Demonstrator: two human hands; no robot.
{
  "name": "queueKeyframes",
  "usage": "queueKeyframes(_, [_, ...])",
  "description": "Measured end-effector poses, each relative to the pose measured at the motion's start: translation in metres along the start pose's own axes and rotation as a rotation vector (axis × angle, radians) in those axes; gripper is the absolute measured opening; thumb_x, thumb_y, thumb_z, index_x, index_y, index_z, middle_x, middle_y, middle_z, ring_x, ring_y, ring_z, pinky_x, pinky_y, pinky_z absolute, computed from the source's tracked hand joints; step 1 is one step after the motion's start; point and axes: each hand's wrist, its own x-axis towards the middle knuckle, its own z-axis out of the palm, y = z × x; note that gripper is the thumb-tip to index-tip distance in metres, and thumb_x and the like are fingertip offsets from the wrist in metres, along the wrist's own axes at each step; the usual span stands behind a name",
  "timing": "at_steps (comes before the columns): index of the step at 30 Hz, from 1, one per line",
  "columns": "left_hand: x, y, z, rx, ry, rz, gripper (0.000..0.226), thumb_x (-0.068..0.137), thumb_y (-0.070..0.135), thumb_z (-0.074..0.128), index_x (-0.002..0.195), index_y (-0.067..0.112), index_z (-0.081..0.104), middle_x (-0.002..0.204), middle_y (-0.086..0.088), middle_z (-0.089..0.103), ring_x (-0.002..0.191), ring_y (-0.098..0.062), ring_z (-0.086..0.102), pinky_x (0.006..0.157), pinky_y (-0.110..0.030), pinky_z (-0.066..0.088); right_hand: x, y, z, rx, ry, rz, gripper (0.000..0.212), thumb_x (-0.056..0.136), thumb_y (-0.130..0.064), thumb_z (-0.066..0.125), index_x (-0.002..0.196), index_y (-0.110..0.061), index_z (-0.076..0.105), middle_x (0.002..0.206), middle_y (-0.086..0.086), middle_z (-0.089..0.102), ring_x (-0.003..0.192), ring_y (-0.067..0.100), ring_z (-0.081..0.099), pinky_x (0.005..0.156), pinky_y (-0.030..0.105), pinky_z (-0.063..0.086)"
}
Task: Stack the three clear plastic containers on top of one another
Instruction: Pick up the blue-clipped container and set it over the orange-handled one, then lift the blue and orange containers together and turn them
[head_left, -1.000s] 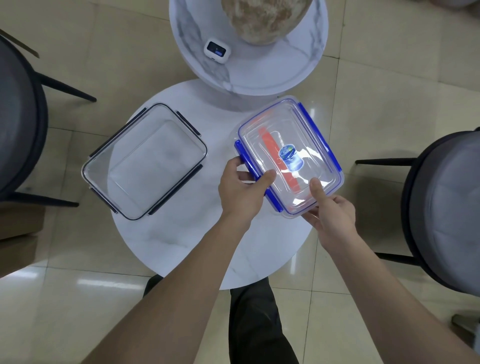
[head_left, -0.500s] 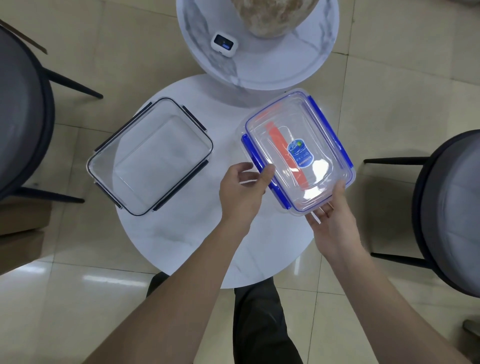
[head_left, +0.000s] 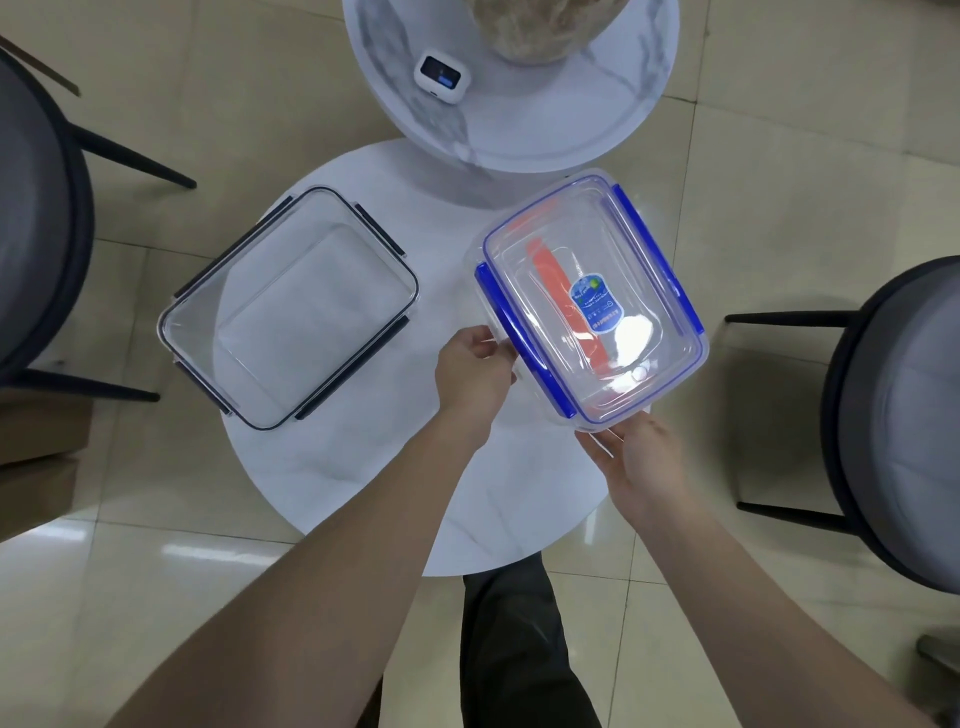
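A person's two bare hands hold a blue-clipped clear container (head_left: 592, 306) over the right part of a round white marble counter (head_left: 363, 467), seen from a head-worn camera looking down. The left hand (head_left: 475, 371) grips the container's near-left long side beside a blue clip, its fingers curled around the edge and mostly hidden behind the knuckles. The right hand (head_left: 641, 454) holds the near short end from below; its fingers pass under the container and cannot be seen, so how far they close is hard to tell, though they plainly bear the box. Through the clear lid show an orange-red strip (head_left: 563, 296) and a blue label (head_left: 597, 306), whose print is too small to read; whether the orange belongs to a second container nested or stacked beneath cannot be made out. Glare whitens part of the lid near the right hand.

A larger dark-clipped clear container (head_left: 291, 306) rests flat on the left of the counter, well apart from the held one, its far-left corner overhanging the counter's edge. A second, higher marble table (head_left: 571, 119) overlaps the counter's far side, carrying a small white device (head_left: 441, 78) with a dark screen and a mottled round object (head_left: 545, 26) cut off by the frame's top. Dark chairs (head_left: 893, 415) flank both sides, each cropped.
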Motion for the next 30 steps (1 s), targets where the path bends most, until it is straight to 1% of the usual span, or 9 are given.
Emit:
queueKeyframes(4, [0.005,0.001,0.002,-0.007,-0.007,0.012,0.034,0.084,0.023,0.08,0.113,0.015,0.064,0.108,-0.003,0.074,0.092,-0.023,0.074,0.085,-0.043,0.062,0.003,0.003,0.004,0.002,-0.017,0.006,0.028,0.095,-0.012,0.065,0.122,-0.017,0.064,0.119,0.008,0.071,0.106,0.029,0.071,0.097,0.049,0.056])
queueKeyframes(11, [0.005,-0.006,0.002,-0.041,-0.001,-0.005,0.032,0.082,0.021,0.081,0.109,0.014,0.063,0.104,-0.005,0.075,0.09,-0.024,0.075,0.084,-0.044,0.062,0.011,0.009,-0.001,0.006,-0.054,-0.013,0.043,0.093,-0.015,0.069,0.133,-0.019,0.057,0.122,0.007,0.071,0.104,0.028,0.073,0.095,0.051,0.057])
queueKeyframes(16, [-0.005,-0.02,-0.003,-0.062,0.0,-0.029,0.021,0.081,0.016,0.081,0.092,0.017,0.062,0.098,-0.008,0.075,0.087,-0.026,0.075,0.083,-0.045,0.063,0.015,0.017,-0.014,-0.076,-0.084,-0.084,0.041,0.086,-0.025,0.076,0.125,-0.02,0.064,0.122,0.007,0.072,0.109,0.031,0.071,0.093,0.056,0.057])
queueKeyframes(17, [-0.007,-0.023,-0.004,-0.066,-0.001,-0.039,0.021,0.081,0.015,0.08,0.091,0.015,0.062,0.097,-0.01,0.074,0.087,-0.026,0.075,0.082,-0.045,0.063,0.014,0.018,-0.017,-0.093,-0.091,-0.101,0.046,0.082,-0.031,0.079,0.124,-0.02,0.064,0.121,0.007,0.072,0.109,0.031,0.071,0.093,0.056,0.056])
queueKeyframes(21, [-0.02,-0.034,-0.011,-0.076,-0.014,-0.07,0.02,0.082,0.012,0.078,0.094,0.007,0.063,0.099,-0.014,0.073,0.089,-0.027,0.074,0.082,-0.044,0.063,0.012,0.025,-0.028,-0.147,-0.141,-0.147,0.084,0.055,-0.055,0.09,0.126,-0.019,0.063,0.123,0.009,0.071,0.114,0.033,0.069,0.094,0.061,0.054])
queueKeyframes(22, [-0.024,-0.036,-0.014,-0.079,-0.021,-0.075,0.021,0.082,0.011,0.079,0.095,0.005,0.063,0.099,-0.014,0.073,0.09,-0.028,0.074,0.081,-0.044,0.063,0.012,0.027,-0.031,-0.154,-0.159,-0.153,0.085,0.057,-0.054,0.091,0.128,-0.018,0.062,0.125,0.01,0.07,0.116,0.034,0.068,0.094,0.062,0.053])
queueKeyframes(25, [-0.033,-0.046,-0.022,-0.085,-0.04,-0.103,0.024,0.082,0.01,0.079,0.099,0.003,0.064,0.101,-0.015,0.073,0.092,-0.028,0.074,0.082,-0.044,0.063,0.012,0.033,-0.04,-0.185,-0.22,-0.184,0.071,0.069,-0.04,0.088,0.129,-0.012,0.061,0.126,0.016,0.068,0.118,0.038,0.065,0.095,0.064,0.052])
queueKeyframes(28, [-0.042,-0.056,-0.031,-0.11,-0.064,-0.136,0.026,0.079,0.006,0.08,0.101,0.007,0.066,0.102,-0.014,0.074,0.095,-0.029,0.074,0.084,-0.048,0.062,0.007,0.039,-0.044,-0.231,-0.266,-0.23,0.082,0.061,-0.049,0.089,0.126,-0.008,0.061,0.124,0.02,0.068,0.114,0.04,0.067,0.092,0.063,0.053])
queueKeyframes(30, [-0.048,-0.062,-0.038,-0.135,-0.074,-0.162,0.028,0.077,0.003,0.081,0.1,0.01,0.067,0.102,-0.013,0.074,0.095,-0.03,0.074,0.085,-0.05,0.061,0.005,0.043,-0.048,-0.254,-0.295,-0.27,0.071,0.07,-0.042,0.083,0.126,-0.005,0.059,0.122,0.021,0.068,0.109,0.04,0.069,0.089,0.06,0.056])
